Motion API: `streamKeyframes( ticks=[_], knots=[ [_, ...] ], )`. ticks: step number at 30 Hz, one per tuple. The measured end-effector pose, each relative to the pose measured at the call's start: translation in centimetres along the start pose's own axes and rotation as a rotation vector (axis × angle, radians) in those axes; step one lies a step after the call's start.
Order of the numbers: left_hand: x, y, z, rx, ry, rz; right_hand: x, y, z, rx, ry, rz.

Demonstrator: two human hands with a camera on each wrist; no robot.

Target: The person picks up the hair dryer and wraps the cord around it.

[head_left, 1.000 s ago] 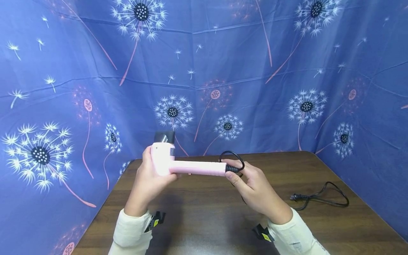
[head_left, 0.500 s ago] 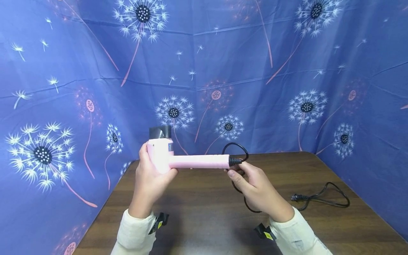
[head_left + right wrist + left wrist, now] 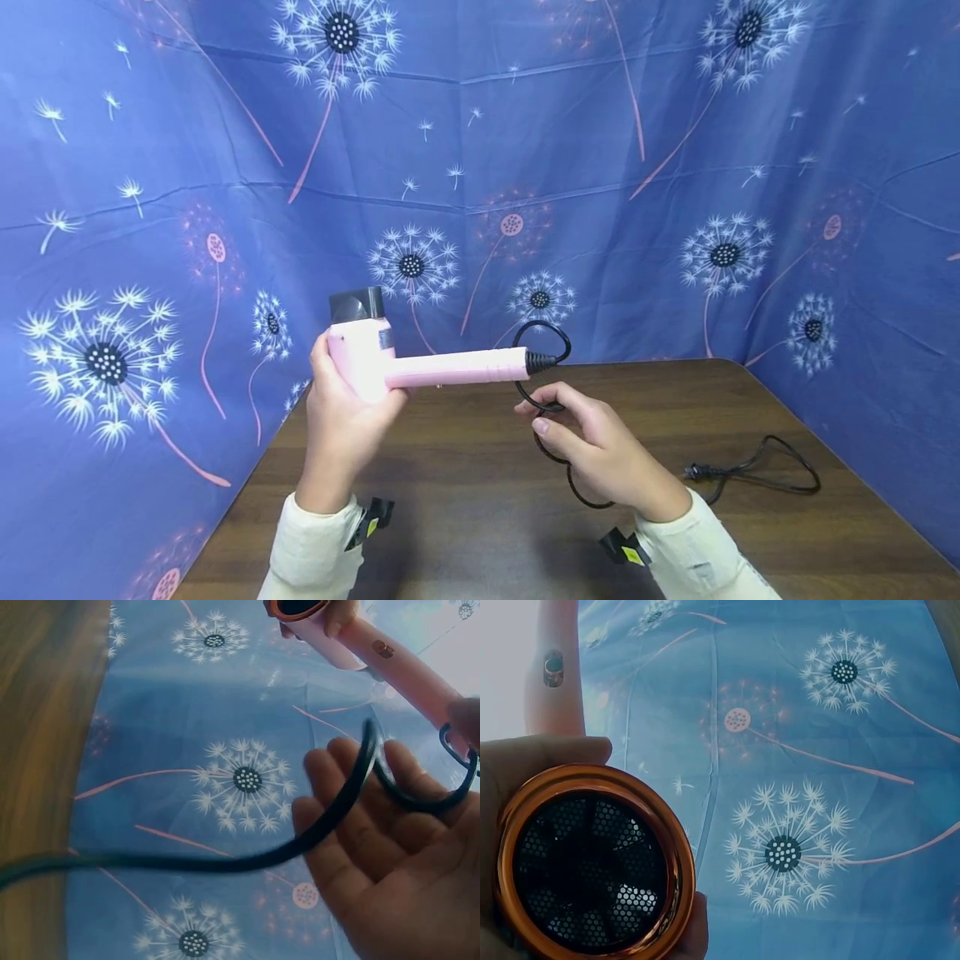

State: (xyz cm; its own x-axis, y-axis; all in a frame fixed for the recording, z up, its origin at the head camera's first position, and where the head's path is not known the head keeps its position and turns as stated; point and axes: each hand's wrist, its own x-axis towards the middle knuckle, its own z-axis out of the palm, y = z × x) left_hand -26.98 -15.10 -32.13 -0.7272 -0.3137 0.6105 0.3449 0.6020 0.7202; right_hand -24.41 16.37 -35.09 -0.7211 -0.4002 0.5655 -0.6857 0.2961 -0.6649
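In the head view, my left hand [image 3: 337, 429] grips the head of a pink hair dryer [image 3: 457, 368], its black nozzle [image 3: 356, 305] pointing up. The dryer is raised above the table, handle stretching rightward. A copper-rimmed intake grille [image 3: 589, 870] fills the lower left of the left wrist view, fingers around it. From the handle's end a black cord [image 3: 542, 323] loops and hangs down. My right hand [image 3: 600, 446] is just below that end, thumb and fingers loosely bent and apart. In the right wrist view, the cord [image 3: 345, 796] runs across these fingers.
The plug end [image 3: 697, 472] of the cord lies on the brown wooden table [image 3: 480, 517] at right, its cord bent in a loop. A blue dandelion-print cloth [image 3: 465, 167] hangs behind the table and along both sides.
The hair dryer has moved left and up with my left hand, its handle end tilting up. My right hand has come off the handle end, and more cord hangs loose between them.
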Motion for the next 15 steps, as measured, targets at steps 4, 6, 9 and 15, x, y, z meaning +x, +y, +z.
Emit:
streamKeyframes(
  ticks=[4, 6, 9, 15],
  knots=[
    [0.1, 0.0, -0.2, -0.007, 0.017, -0.029, -0.1, -0.1, -0.5, 0.093, -0.006, -0.009],
    [0.2, 0.0, -0.3, -0.010, 0.026, -0.034, -0.2, -0.2, -0.7, 0.151, -0.001, -0.004],
    [0.2, 0.1, -0.5, -0.017, 0.033, -0.040, -0.2, -0.3, -0.9, 0.293, -0.019, -0.021],
    [0.1, 0.2, -0.7, -0.028, 0.034, -0.047, -0.1, -0.4, -1.1, 0.667, -0.115, -0.057]
  ],
)
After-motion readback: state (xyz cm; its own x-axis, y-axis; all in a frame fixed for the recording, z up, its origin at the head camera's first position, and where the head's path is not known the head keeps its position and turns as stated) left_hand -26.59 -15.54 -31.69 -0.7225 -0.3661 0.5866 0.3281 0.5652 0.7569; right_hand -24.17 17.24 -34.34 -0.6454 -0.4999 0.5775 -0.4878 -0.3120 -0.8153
